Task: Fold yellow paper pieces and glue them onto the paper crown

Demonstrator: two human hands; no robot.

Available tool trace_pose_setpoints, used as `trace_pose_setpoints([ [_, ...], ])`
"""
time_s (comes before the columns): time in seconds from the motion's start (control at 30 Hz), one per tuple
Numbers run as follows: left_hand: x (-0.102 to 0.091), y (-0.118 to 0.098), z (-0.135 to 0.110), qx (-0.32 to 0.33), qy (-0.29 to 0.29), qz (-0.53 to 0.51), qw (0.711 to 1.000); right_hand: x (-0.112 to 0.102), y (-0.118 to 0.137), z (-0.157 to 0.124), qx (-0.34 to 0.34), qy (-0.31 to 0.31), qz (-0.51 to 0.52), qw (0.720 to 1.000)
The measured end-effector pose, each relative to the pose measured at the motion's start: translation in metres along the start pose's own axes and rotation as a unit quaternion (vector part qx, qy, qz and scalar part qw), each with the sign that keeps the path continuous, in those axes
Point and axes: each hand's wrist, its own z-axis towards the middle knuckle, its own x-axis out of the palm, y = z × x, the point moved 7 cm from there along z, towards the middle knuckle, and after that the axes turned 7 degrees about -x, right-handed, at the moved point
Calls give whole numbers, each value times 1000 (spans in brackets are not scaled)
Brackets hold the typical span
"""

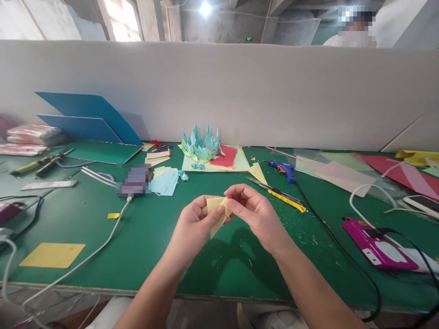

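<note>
Both my hands hold one small folded piece of pale yellow paper point(217, 211) above the green table point(144, 237), near the front middle. My left hand point(195, 225) grips it from the left with thumb and fingers closed on it. My right hand point(254, 212) pinches its upper right corner. The paper's pointed tip hangs down between the hands.
A light blue and green paper flower model point(200, 145) stands on coloured sheets at the back. A yellow utility knife point(279, 194), a blue glue gun point(284, 169), a phone point(133, 180) on a cable, a magenta device point(375, 244), a yellow sheet point(52, 254) and blue boards point(87, 118) lie around. A person is behind the partition.
</note>
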Motion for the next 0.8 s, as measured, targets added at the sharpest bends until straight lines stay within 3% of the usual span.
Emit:
trace_pose_setpoints([
  [0.2, 2, -7, -2, 44, -10, -2, 999, -2, 12, -2, -72, -29, -71, 994],
  [0.37, 5, -6, -3, 38, -5, 4, 999, 0, 23, -6, -125, -50, -108, 985],
  [0.8, 11, -1, -5, 18, 14, -22, 1000, -3, 22, -7, -114, -80, -110, 984],
])
